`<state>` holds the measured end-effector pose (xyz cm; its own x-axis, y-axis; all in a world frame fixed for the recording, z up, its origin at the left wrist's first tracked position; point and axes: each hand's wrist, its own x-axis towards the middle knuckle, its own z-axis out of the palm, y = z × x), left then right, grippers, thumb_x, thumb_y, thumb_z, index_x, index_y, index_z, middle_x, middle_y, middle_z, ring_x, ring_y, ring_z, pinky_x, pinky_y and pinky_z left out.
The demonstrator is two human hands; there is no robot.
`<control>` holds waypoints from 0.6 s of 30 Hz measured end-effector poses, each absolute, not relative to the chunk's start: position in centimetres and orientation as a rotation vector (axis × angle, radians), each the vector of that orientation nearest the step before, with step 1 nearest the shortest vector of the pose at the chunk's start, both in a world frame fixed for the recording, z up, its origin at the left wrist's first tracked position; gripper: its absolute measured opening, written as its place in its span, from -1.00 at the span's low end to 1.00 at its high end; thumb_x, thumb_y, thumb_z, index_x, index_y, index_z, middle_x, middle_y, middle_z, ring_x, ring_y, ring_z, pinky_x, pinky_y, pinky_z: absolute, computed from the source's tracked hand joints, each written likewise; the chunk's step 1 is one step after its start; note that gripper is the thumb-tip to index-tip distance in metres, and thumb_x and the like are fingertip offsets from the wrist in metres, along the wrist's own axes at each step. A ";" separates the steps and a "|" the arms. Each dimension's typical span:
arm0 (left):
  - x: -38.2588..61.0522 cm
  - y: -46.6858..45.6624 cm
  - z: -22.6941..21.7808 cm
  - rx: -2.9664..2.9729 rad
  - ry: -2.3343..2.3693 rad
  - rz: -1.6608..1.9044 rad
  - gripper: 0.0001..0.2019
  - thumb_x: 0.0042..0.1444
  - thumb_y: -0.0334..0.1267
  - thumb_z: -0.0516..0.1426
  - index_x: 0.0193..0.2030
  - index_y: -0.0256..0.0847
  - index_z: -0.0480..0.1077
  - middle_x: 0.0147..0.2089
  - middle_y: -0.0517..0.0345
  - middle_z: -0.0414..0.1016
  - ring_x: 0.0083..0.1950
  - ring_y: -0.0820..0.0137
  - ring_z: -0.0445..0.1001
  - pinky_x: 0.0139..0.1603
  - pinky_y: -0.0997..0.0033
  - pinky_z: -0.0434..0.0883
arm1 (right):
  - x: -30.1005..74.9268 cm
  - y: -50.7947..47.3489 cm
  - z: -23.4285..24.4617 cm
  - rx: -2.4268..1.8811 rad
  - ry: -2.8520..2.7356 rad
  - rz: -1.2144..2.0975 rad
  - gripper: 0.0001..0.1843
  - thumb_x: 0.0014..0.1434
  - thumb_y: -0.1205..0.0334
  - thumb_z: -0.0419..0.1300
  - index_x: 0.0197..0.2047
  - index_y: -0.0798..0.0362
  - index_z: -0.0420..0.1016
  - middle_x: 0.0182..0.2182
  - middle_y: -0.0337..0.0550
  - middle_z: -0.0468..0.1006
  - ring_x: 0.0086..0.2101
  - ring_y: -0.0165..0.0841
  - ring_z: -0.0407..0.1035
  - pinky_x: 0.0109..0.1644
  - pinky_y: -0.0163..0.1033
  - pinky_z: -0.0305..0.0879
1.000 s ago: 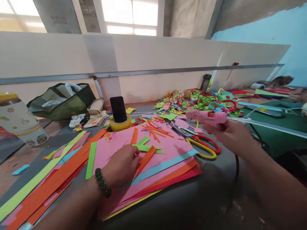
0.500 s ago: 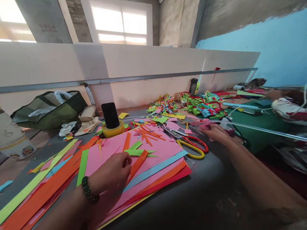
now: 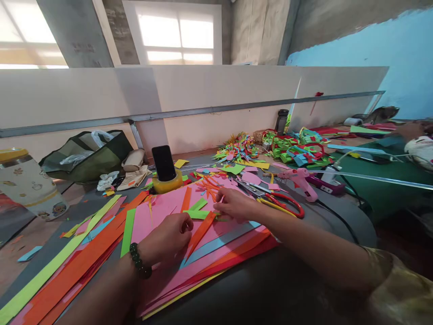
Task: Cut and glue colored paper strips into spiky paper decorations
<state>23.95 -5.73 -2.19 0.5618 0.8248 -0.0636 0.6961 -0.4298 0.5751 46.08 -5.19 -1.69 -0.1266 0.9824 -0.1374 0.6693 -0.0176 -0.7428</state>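
My left hand (image 3: 169,239), with a dark bead bracelet on its wrist, is closed at the near end of a green paper strip (image 3: 201,214) above a stack of pink sheets (image 3: 162,280). An orange paper strip (image 3: 200,232) slants across the green one. My right hand (image 3: 235,205) has its fingers drawn together at the far ends of these strips; what lies between its fingertips is hidden. To its right, scissors (image 3: 287,203) with red and yellow handles lie on the table. Beyond them a pink glue gun (image 3: 301,179) rests on its own.
A phone (image 3: 164,162) leans upright on a yellow tape roll (image 3: 168,183). Long paper strips (image 3: 84,257) lie at left, near a tumbler (image 3: 32,185) and a green bag (image 3: 84,158). Colourful paper pieces (image 3: 297,149) are heaped behind. A power strip (image 3: 326,183) sits at right.
My right hand has let go of the glue gun, now lying on the table, and has moved left to the paper strips. My left hand stays at the strips. The view has shifted slightly.
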 end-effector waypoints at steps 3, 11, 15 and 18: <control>24.0 -5.7 -2.5 2.269 1.225 0.310 -0.83 0.02 -0.34 0.00 -0.29 -0.24 0.39 -0.31 0.06 0.49 -0.34 0.36 0.42 -0.37 0.43 0.29 | 45.4 -3.4 -2.8 -1.699 -1.819 0.967 -0.80 -0.04 0.31 0.20 -0.34 0.06 0.24 -0.69 -0.41 0.35 -0.75 -0.55 0.15 -0.72 -0.47 -0.03; 23.9 -5.4 -1.3 2.116 1.161 0.490 -0.72 0.12 -0.24 -0.06 -0.39 -0.26 0.44 -0.48 0.11 0.44 -0.46 0.40 0.35 -0.45 0.45 0.25 | 45.1 -3.4 -0.6 -1.523 -1.856 0.944 -0.79 -0.05 0.36 0.19 -0.35 0.07 0.19 -0.68 -0.43 0.32 -0.70 -0.57 0.15 -0.66 -0.47 0.05; 22.9 -4.4 -0.3 1.847 1.014 0.548 -0.64 0.07 0.00 0.06 -0.45 -0.28 0.47 -0.50 0.16 0.41 -0.53 0.50 0.22 -0.55 0.52 0.18 | 44.2 -3.3 1.9 -1.392 -1.967 0.838 -0.79 -0.03 0.31 0.20 -0.35 0.05 0.20 -0.65 -0.43 0.31 -0.67 -0.56 0.17 -0.64 -0.45 0.05; 21.8 -3.8 0.1 1.703 0.869 0.496 -0.67 0.00 -0.01 0.14 -0.44 -0.27 0.51 -0.49 0.18 0.40 -0.52 0.54 0.18 -0.56 0.56 0.15 | 42.9 -3.0 3.4 -1.315 -2.047 0.739 -0.80 -0.06 0.34 0.23 -0.37 0.06 0.25 -0.62 -0.42 0.30 -0.62 -0.55 0.17 -0.59 -0.45 0.04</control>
<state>21.80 -3.79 0.14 0.6422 0.7596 -0.1028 0.2975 -0.1234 0.9467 42.88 -2.96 3.39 -0.3373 0.9241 0.1794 0.5962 0.3572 -0.7190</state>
